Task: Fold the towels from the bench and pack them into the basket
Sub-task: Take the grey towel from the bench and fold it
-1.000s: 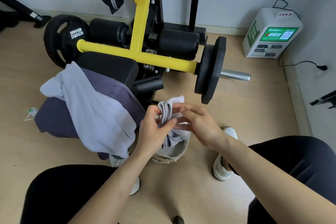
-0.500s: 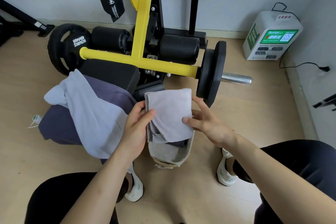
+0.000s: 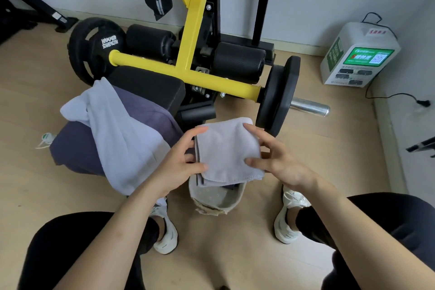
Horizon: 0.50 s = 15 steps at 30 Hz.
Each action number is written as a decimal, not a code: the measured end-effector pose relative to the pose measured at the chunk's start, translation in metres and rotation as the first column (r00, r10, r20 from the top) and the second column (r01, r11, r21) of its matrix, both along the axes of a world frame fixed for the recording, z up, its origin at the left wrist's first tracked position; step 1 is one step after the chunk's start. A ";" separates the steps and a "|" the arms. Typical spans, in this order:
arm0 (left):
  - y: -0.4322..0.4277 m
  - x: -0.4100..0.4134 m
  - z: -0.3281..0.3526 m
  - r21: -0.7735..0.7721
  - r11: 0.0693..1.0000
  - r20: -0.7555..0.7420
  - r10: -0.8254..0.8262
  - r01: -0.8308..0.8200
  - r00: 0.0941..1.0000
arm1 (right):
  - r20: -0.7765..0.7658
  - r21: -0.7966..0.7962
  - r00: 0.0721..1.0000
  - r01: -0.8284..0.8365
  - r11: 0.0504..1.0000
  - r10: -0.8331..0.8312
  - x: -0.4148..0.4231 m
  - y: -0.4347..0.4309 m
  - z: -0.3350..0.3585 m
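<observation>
Floor (image 3: 235, 256): basket (image 3: 217, 199) beneath folded towel (image 3: 227, 150), contents unclear.

The person wears black trousers (image 3: 77, 249), smooth and matte, filling the lower left and lower right corners of the frame. The left hand (image 3: 181, 160) and right hand (image 3: 280, 162) are bare, and both forearms are bare down to the bottom edge. On the feet are off-white trainers. The left shoe (image 3: 164, 231), lower centre-left, has a thick pale sole and a small dark marking on its side, too small to read. The right shoe (image 3: 288, 219), lower centre-right, shows white laces and a chunky sole
</observation>
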<state>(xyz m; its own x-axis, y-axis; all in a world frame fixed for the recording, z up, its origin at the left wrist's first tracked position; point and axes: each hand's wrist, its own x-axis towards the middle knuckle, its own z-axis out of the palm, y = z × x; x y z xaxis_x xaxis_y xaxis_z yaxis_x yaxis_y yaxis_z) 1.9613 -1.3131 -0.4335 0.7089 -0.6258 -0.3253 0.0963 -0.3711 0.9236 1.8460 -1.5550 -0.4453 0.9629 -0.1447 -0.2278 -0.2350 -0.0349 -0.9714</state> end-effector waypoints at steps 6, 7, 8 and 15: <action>-0.004 -0.009 -0.008 0.091 0.991 0.117 -0.108 0.097 0.987 | -0.063 -0.442 0.997 -0.062 0.895 0.037 0.001 0.007 -0.005; -0.007 -0.012 -0.009 0.107 0.990 0.145 -0.111 0.095 0.983 | -0.063 -0.509 0.997 -0.072 0.858 0.046 0.002 0.011 -0.005; -0.009 -0.015 -0.011 0.125 0.988 0.175 -0.113 0.092 0.978 | -0.064 -0.562 0.996 -0.083 0.823 0.057 0.002 0.016 -0.004; -0.019 -0.030 -0.018 0.221 0.975 0.243 -0.069 0.014 0.968 | -0.026 -0.490 0.998 -0.065 0.869 0.060 -0.002 0.045 -0.009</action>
